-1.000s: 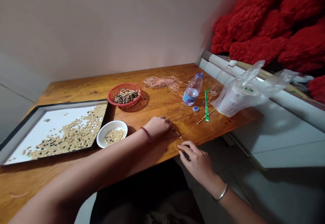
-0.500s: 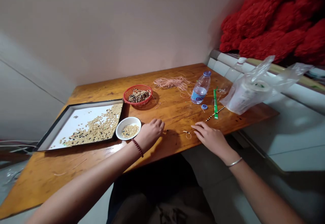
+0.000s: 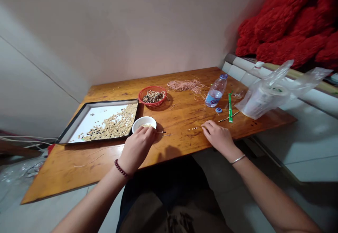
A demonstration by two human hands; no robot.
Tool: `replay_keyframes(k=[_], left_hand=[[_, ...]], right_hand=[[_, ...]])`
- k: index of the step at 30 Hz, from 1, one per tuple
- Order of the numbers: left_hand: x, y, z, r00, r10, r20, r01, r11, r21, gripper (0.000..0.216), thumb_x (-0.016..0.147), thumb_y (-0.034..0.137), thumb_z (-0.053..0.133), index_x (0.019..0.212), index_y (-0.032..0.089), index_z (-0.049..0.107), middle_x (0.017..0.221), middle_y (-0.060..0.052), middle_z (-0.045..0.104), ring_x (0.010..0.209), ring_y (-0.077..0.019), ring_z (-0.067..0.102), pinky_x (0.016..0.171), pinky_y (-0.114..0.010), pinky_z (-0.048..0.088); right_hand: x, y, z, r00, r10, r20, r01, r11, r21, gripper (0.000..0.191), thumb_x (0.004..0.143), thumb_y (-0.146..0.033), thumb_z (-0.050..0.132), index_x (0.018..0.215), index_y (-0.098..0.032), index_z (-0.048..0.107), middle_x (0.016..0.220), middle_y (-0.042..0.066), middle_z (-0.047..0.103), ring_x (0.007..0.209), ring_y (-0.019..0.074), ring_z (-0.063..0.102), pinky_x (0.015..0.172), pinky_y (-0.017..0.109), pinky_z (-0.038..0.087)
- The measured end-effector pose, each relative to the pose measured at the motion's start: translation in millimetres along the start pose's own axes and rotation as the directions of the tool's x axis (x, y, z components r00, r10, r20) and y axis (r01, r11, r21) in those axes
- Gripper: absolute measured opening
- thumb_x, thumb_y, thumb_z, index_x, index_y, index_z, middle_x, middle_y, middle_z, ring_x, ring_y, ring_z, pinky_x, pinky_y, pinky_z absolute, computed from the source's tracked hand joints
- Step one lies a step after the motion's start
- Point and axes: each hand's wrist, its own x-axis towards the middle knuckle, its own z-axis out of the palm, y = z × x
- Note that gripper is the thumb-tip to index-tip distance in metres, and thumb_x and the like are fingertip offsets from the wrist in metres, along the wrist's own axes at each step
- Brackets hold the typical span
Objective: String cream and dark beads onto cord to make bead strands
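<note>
My left hand (image 3: 137, 145) hovers over the near rim of a small white bowl (image 3: 138, 122) of pale beads, fingers curled down into it. A thin cord end (image 3: 161, 132) sticks out to the right from this hand. My right hand (image 3: 218, 136) rests on the wooden table (image 3: 182, 115) near its front edge. Its fingertips are pinched on a beaded cord (image 3: 194, 128) that lies across the wood. More of the beaded cord (image 3: 226, 117) runs off toward the back right.
A black-rimmed tray (image 3: 70, 131) of loose pale beads lies left of the bowl. Behind stand a red basket (image 3: 148, 92) of beads, a heap of pink cord (image 3: 186, 85), a water bottle (image 3: 216, 93), its cap (image 3: 218, 110), a green stick (image 3: 230, 108) and a plastic bag (image 3: 266, 95). Red fluffy bundles (image 3: 290, 25) pile up at the right.
My left hand has drawn back leftward from the middle of the table to the white bowl. My right hand has moved up onto the table to the beaded cord. The view has shifted.
</note>
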Motion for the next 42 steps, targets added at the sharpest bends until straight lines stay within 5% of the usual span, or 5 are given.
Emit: replay_keyframes(k=[6, 13, 20, 26, 42], left_hand=[[-23, -6, 10, 0.989, -0.060, -0.132, 0.040, 0.989, -0.145, 0.015, 0.094, 0.024, 0.043, 0.097, 0.019, 0.057, 0.091, -0.006, 0.066, 0.084, -0.0193, 0.059, 0.074, -0.030, 0.047], [-41, -6, 16, 0.986, -0.125, -0.111, 0.085, 0.945, -0.315, 0.013, 0.092, 0.023, 0.046, 0.098, 0.021, 0.058, 0.094, -0.003, 0.068, 0.089, -0.0175, 0.058, 0.074, -0.029, 0.048], [-47, -6, 26, 0.986, -0.109, -0.122, 0.069, 0.952, -0.297, 0.013, 0.092, 0.023, 0.047, 0.095, 0.020, 0.059, 0.091, -0.005, 0.068, 0.086, -0.0192, 0.057, 0.070, -0.030, 0.047], [-49, -4, 26, 0.984, -0.147, -0.100, 0.113, 0.950, -0.291, 0.011, 0.091, 0.021, 0.046, 0.093, 0.021, 0.058, 0.091, -0.004, 0.067, 0.083, -0.0197, 0.056, 0.071, -0.031, 0.045], [-60, -8, 24, 0.976, -0.203, -0.080, 0.173, 0.942, -0.287, 0.012, 0.093, 0.025, 0.045, 0.095, 0.020, 0.055, 0.094, -0.005, 0.066, 0.087, -0.0202, 0.055, 0.075, -0.031, 0.044]], right_hand=[[-2, -101, -16, 0.969, -0.191, -0.159, 0.238, 0.896, 0.375, 0.031, 0.093, -0.028, 0.045, 0.123, -0.026, 0.055, 0.122, 0.004, 0.061, 0.090, 0.0154, 0.065, 0.072, 0.024, 0.048], [10, -153, 2, 0.919, -0.322, -0.228, 0.386, 0.853, 0.351, 0.026, 0.095, -0.021, 0.044, 0.113, -0.027, 0.061, 0.109, -0.003, 0.068, 0.077, 0.0125, 0.066, 0.066, 0.024, 0.047], [-4, -115, 19, 0.951, -0.239, -0.198, 0.291, 0.906, 0.306, 0.027, 0.092, -0.017, 0.047, 0.112, -0.026, 0.063, 0.108, -0.001, 0.069, 0.080, 0.0138, 0.067, 0.070, 0.024, 0.046], [-10, -57, 22, 0.994, -0.054, -0.092, 0.069, 0.983, 0.170, 0.031, 0.094, -0.021, 0.041, 0.112, -0.026, 0.066, 0.112, 0.004, 0.068, 0.081, 0.0155, 0.067, 0.070, 0.024, 0.047], [-4, 49, 26, 0.980, 0.190, -0.062, -0.186, 0.981, 0.060, 0.026, 0.089, -0.027, 0.047, 0.105, -0.024, 0.068, 0.113, 0.005, 0.064, 0.081, 0.0193, 0.063, 0.064, 0.030, 0.046]])
